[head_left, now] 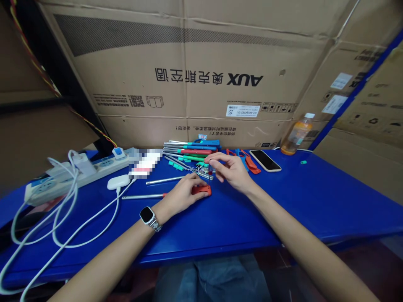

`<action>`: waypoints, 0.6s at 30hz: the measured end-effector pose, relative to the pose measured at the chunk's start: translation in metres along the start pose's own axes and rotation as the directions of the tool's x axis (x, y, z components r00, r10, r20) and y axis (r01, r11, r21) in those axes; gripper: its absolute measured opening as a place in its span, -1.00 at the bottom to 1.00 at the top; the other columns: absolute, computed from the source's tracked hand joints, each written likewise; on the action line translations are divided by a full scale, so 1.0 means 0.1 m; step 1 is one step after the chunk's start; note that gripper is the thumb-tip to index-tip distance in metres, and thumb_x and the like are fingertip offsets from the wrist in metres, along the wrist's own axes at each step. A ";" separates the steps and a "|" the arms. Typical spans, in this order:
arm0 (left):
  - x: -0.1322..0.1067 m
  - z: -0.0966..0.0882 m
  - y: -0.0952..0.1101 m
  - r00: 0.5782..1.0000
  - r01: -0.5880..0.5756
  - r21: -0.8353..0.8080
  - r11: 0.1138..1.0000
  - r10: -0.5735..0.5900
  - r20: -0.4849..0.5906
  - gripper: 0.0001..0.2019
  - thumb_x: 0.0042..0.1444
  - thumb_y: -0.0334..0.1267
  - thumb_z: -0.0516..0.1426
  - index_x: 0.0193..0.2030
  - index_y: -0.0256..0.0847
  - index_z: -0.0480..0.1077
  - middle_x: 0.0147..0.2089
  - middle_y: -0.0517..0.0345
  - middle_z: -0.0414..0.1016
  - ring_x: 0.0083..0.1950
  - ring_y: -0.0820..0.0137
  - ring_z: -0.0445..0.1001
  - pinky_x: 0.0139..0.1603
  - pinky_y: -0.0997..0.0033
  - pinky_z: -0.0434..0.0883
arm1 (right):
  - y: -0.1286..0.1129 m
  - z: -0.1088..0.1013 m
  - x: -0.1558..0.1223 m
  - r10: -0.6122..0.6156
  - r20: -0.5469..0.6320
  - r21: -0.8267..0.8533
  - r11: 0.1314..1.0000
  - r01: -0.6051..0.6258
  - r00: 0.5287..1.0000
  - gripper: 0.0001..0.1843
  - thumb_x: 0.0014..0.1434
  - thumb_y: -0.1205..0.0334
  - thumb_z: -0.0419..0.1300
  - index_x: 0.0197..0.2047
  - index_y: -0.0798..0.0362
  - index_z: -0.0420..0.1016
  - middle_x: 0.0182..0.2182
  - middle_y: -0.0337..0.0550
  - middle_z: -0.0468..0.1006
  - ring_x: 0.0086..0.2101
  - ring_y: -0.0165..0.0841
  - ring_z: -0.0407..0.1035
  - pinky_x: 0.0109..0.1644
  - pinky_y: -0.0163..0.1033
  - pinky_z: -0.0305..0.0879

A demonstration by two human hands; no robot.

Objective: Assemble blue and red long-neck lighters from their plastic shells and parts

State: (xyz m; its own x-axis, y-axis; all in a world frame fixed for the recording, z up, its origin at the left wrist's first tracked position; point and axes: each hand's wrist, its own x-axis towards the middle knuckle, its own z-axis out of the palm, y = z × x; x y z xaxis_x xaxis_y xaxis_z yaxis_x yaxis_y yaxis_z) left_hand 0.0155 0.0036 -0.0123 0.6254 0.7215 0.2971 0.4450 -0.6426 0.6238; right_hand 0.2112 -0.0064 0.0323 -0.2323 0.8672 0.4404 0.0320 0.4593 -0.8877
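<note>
My left hand (184,193) is closed around a long-nosed lighter with an orange-red handle (205,191), pressing it on the blue table. Its metal tube (141,196) sticks out to the left. My right hand (231,171) pinches a small screwdriver (210,169) with a dark red handle, upright, its tip at the end of the lighter handle. A loose metal tube (163,180) lies just beyond my left hand. Behind both hands is a heap of lighters with blue (204,143), red and green handles, with teal pieces (175,164) and small metal parts among them.
Loose red and blue handle shells (252,163) lie right of the heap, then a phone (265,160) and a drink bottle (296,136). On the left are a power strip (78,178), white cables and a white charging case (119,182). A cardboard wall (201,54) rises behind.
</note>
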 end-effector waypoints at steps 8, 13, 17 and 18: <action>0.01 0.03 0.00 1.000 0.021 0.025 0.999 -0.021 0.006 -0.74 0.19 -0.09 0.23 -0.07 -0.17 0.55 -0.14 0.05 0.46 -0.09 0.22 0.44 0.02 0.19 0.37 | 0.04 0.13 0.04 -0.011 -0.154 0.040 0.999 0.017 0.988 -0.61 0.02 0.01 0.38 -0.48 0.10 0.33 -0.21 -0.15 0.52 -0.64 -0.64 0.23 -0.62 -0.40 0.20; 0.01 0.03 0.01 1.000 0.017 0.029 0.999 -0.017 0.004 -0.75 0.18 -0.09 0.23 -0.09 -0.17 0.56 -0.14 0.04 0.45 -0.08 0.21 0.44 0.03 0.18 0.37 | 0.08 0.12 0.00 0.045 -0.184 0.042 0.998 -0.038 0.982 -0.60 0.03 -0.01 0.38 -0.42 0.05 0.29 -0.39 -0.23 0.52 -0.68 -0.59 0.25 -0.65 -0.40 0.15; 0.00 0.05 -0.02 1.000 -0.003 0.032 0.999 0.003 -0.007 -0.73 0.19 -0.05 0.22 -0.09 -0.15 0.55 -0.13 0.04 0.45 -0.11 0.22 0.45 -0.01 0.19 0.40 | 0.07 0.12 -0.08 0.066 -0.106 0.048 0.997 -0.061 0.992 -0.64 0.06 0.00 0.36 -0.30 0.01 0.31 -0.47 -0.31 0.49 -0.64 -0.52 0.34 -0.61 -0.40 0.22; 0.00 0.05 -0.02 1.000 -0.007 0.034 0.999 0.007 -0.006 -0.73 0.19 -0.04 0.21 -0.10 -0.15 0.55 -0.13 0.04 0.45 -0.11 0.22 0.45 -0.02 0.20 0.40 | 0.05 0.11 -0.10 0.065 -0.078 0.042 0.997 -0.062 0.995 -0.65 0.06 0.01 0.36 -0.26 0.01 0.33 -0.45 -0.30 0.50 -0.61 -0.50 0.37 -0.59 -0.39 0.26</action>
State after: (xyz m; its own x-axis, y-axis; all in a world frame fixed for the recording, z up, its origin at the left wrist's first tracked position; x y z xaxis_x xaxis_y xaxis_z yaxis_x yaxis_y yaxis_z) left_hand 0.0179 0.0039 -0.0174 0.6245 0.7186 0.3060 0.4622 -0.6558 0.5969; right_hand 0.2026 -0.0146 0.0218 -0.1531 0.9075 0.3912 0.0052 0.3966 -0.9180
